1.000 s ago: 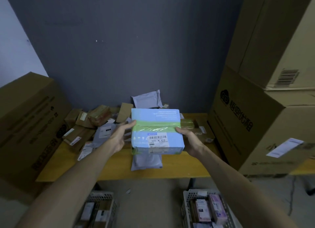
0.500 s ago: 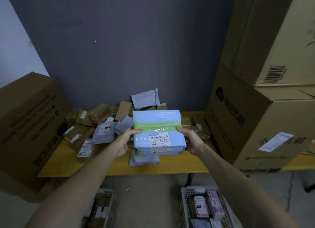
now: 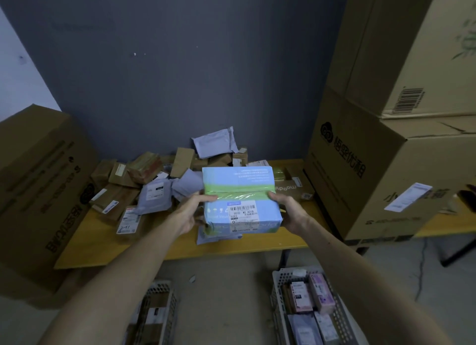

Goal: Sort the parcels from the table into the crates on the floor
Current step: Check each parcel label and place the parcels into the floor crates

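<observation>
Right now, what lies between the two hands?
The blue-and-green parcel, held at its sides by left hand and right hand, seen in the head view.

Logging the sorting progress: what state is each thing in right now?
Blue-and-green taped box parcel: held aloft, label up.
Left hand: grips parcel's left side.
Right hand: grips parcel's right side.
Left white perforated plastic crate: holds brown parcels.
Right white perforated plastic crate: holds pinkish boxes.

On the table (image 3: 231, 248) we find the front strip bare, allowing passage. Tall cartons (image 3: 386, 179) wall off the right, a carton (image 3: 36, 190) blocks the left, heaped parcels (image 3: 144, 185) crowd the rear. Open floor (image 3: 224, 306) lies between left crate (image 3: 171, 301) and right crate (image 3: 277, 306); both appear part-filled.
</observation>
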